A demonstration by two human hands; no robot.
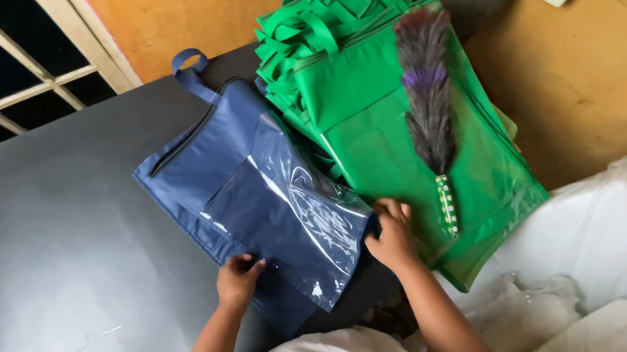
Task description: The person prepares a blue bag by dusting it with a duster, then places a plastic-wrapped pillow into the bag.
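A dark blue fabric bag (220,161) with a looped handle lies on a grey table (50,240), its lower half inside a clear plastic sleeve (310,209). My left hand (239,278) pinches the near left edge of the bag and sleeve. My right hand (390,232) grips the sleeve's right corner, beside a stack of green fabric bags (370,109). A feather duster (428,101) with a beaded handle rests on top of the green stack.
A large white plastic sack (623,254) sits at the lower right against an orange wall (605,74). A window grille (0,74) is at the upper left. A wheel cover and a pale board lean in the top right corner.
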